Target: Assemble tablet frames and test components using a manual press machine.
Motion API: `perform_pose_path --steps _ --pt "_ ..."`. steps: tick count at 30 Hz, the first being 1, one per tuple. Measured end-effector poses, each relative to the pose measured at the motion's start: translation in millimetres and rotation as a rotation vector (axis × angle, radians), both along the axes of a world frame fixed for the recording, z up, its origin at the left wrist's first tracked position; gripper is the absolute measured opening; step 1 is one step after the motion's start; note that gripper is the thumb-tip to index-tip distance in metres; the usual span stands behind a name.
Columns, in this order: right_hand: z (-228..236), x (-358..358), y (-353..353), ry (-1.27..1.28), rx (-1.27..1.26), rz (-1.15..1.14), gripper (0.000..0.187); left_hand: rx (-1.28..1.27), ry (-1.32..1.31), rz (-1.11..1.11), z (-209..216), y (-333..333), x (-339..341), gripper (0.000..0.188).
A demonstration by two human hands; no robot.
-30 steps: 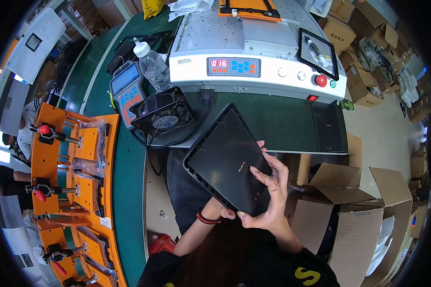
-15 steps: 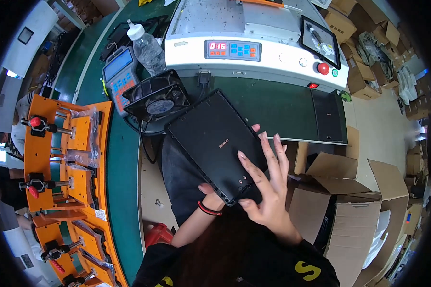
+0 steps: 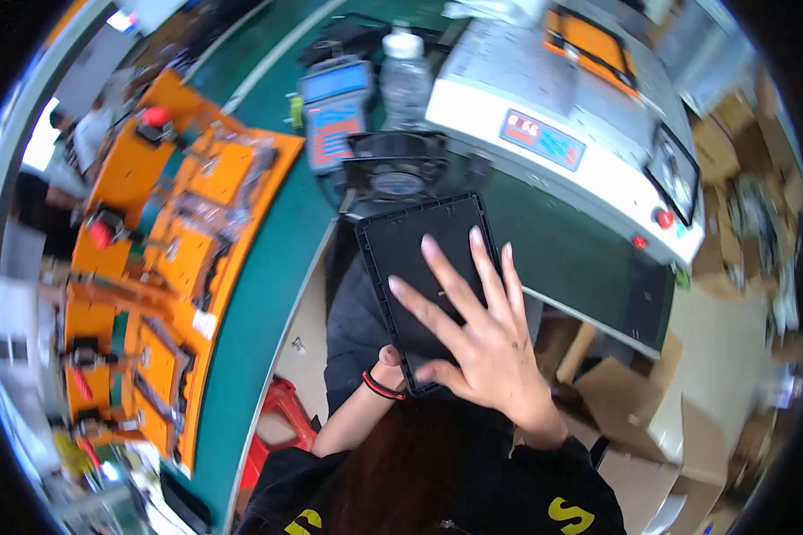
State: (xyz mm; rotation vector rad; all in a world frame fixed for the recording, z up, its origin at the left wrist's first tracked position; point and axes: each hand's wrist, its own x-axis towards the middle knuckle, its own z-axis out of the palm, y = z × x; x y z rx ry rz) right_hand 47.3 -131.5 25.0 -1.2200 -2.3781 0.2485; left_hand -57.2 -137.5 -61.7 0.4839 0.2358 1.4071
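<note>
A black rectangular plastic shell, like a tablet's back cover (image 3: 401, 250), lies tilted above my lap with its clip-lined rim showing. My left hand (image 3: 389, 364) supports it from below at the lower left corner; the thumb shows at the edge, while the other fingers are hidden beneath. Across the shell's face my right hand (image 3: 491, 348) is spread open, its fingers apart and reaching over the middle; whether the fingertips press on it I cannot tell. Just beyond the shell's far edge stands a black cooling fan (image 3: 393, 169).
A white benchtop machine (image 3: 473, 116) with a lit display stands at the far right. Behind the fan are a handheld keypad device (image 3: 335, 111) and a clear bottle (image 3: 406, 85). Orange clamp fixtures (image 3: 205, 178) line the left. Cardboard boxes (image 3: 633, 392) and a red stool (image 3: 281, 415) flank me.
The view has turned, so the bench things appear shifted and tilted. My right hand has moved farther over the shell with its fingers spread wider. The shell stands more upright in the picture.
</note>
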Motion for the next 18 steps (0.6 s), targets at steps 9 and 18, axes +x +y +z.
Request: perform_pose_path --steps 9,18 --pt "5 -45 20 -0.094 0.044 0.457 0.068 -0.21 0.196 0.342 22 -51 -50 0.109" --pt "-18 -97 -22 -0.045 -0.02 0.818 0.064 0.257 -0.014 0.217 1 -47 -134 0.119"
